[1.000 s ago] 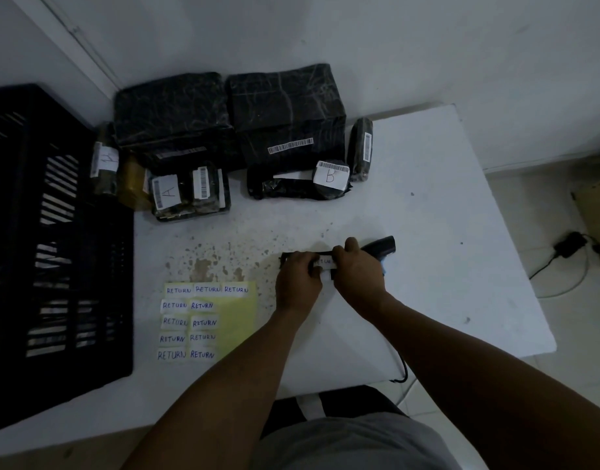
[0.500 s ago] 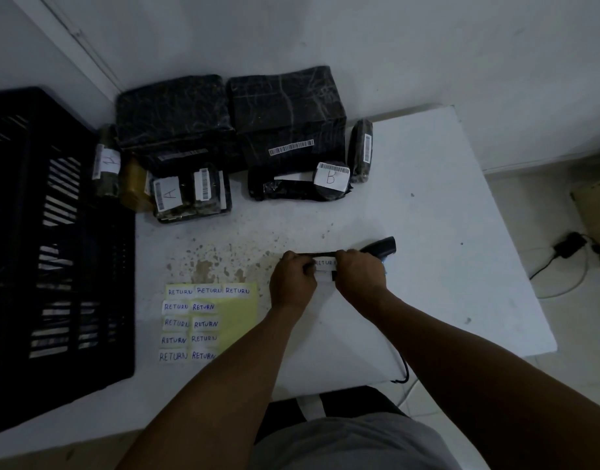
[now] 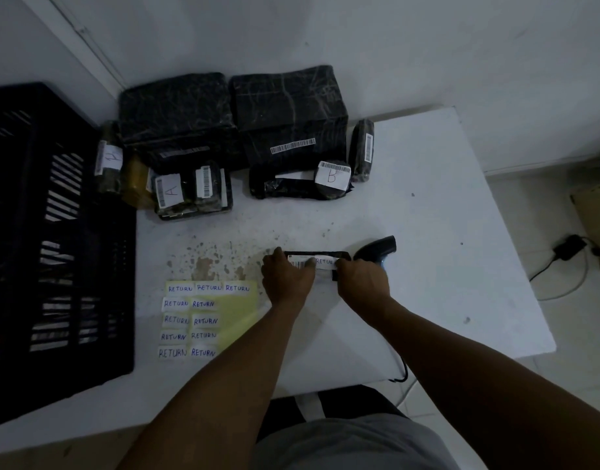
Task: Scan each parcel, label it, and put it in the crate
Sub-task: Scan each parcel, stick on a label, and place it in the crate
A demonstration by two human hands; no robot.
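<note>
Two hands meet over a small flat black parcel that lies on the white table, near the middle of its front half. The left hand lies across the parcel's left end, its fingertips pressing down beside the parcel's white barcode sticker. The right hand has its fingertips on the right end of a white paper label reading RETURN, which sits on the parcel between the two hands; whether those fingers pinch the label or only press it I cannot tell.

Just right of the parcel a black handheld barcode scanner lies on the table, its cable running off the front edge. Toward the front left of the hands lies a yellow backing sheet with more white RETURN labels in rows. A row of black-wrapped parcels is stacked along the table's back edge, some bearing barcode stickers and handwritten letters A and B. Against the table's left edge stands a black slatted plastic crate.
</note>
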